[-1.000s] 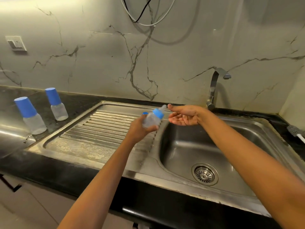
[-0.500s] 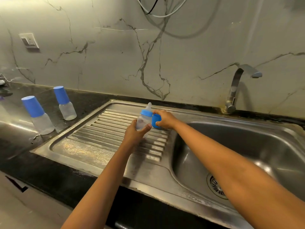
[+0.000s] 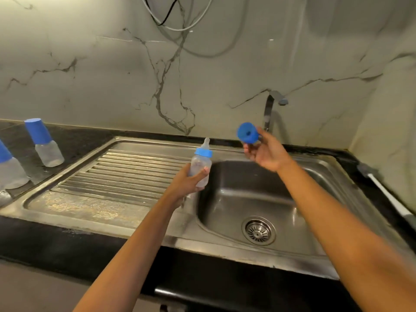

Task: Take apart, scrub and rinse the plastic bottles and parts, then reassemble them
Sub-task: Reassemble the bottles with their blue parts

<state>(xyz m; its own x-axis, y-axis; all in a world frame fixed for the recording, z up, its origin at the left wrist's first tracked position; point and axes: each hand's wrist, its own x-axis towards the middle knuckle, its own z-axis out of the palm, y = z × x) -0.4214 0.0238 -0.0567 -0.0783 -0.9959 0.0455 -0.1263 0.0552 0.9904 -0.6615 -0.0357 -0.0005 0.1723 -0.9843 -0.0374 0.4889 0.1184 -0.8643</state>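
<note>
My left hand [image 3: 188,182] grips a small clear plastic bottle [image 3: 200,168] by its body, upright over the left edge of the sink basin. The bottle carries a light blue ring and a clear teat. My right hand [image 3: 264,154] holds a dark blue cap [image 3: 247,133] up in the air above the basin, to the right of the bottle and near the tap. Two more capped bottles stand on the dark counter at the left, one bottle [image 3: 45,143] further back and another bottle [image 3: 9,167] at the frame's edge.
The steel sink [image 3: 247,194] has a ribbed drainboard [image 3: 126,174] on its left and a drain strainer [image 3: 258,230] in the basin. A tap [image 3: 271,109] rises from the back rim. A brush with a white handle [image 3: 382,190] lies on the right counter. Cables hang on the marble wall.
My right hand took the dark blue cap from beside the bottle and lifted it up and to the right. My left hand has kept hold of the bottle and brought it nearer the basin.
</note>
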